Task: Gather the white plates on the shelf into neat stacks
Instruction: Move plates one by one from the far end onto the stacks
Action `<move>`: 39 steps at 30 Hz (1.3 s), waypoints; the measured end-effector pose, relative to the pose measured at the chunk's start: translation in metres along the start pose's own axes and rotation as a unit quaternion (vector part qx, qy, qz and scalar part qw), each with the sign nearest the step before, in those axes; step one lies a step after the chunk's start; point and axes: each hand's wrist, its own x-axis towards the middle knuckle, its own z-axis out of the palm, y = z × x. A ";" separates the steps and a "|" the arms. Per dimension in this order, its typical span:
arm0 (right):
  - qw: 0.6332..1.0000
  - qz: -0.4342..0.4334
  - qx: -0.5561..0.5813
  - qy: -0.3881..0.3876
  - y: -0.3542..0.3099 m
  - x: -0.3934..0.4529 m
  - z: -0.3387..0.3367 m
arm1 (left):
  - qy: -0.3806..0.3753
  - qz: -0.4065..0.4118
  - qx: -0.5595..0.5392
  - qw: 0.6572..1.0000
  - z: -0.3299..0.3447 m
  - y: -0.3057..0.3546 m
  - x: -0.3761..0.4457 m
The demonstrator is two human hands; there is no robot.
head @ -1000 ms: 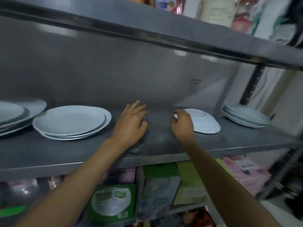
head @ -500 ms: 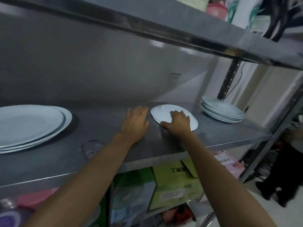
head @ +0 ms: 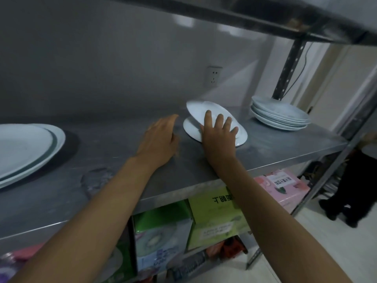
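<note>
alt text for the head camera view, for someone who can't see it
A person's right hand lies with spread fingers on a tilted white plate over a second plate on a steel shelf. The left hand hovers open beside them. A stack of plates sits right, large plates left.

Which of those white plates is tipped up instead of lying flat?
The tilted plate under the right hand, leaning on another plate. The right-end stack and left plates lie flat.
</note>
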 end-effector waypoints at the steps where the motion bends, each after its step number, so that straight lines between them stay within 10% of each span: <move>1: 1.000 0.000 0.010 0.003 0.001 0.000 -0.002 | 0.002 0.002 -0.001 1.000 -0.001 0.000 0.000; 14: 0.934 0.099 0.325 0.113 0.007 -0.005 -0.061 | 0.029 0.060 -0.015 0.998 -0.023 0.005 -0.016; 19: 0.831 0.147 0.521 0.130 -0.033 -0.017 -0.088 | 0.063 0.065 0.007 0.996 -0.044 0.010 -0.036; 29: 0.529 0.259 0.806 -0.050 -0.110 -0.017 -0.123 | 0.150 0.015 0.126 0.981 -0.112 -0.010 -0.090; 39: 0.508 0.162 0.816 -0.225 -0.178 -0.040 -0.169 | 0.249 0.037 0.126 0.960 -0.175 -0.050 -0.142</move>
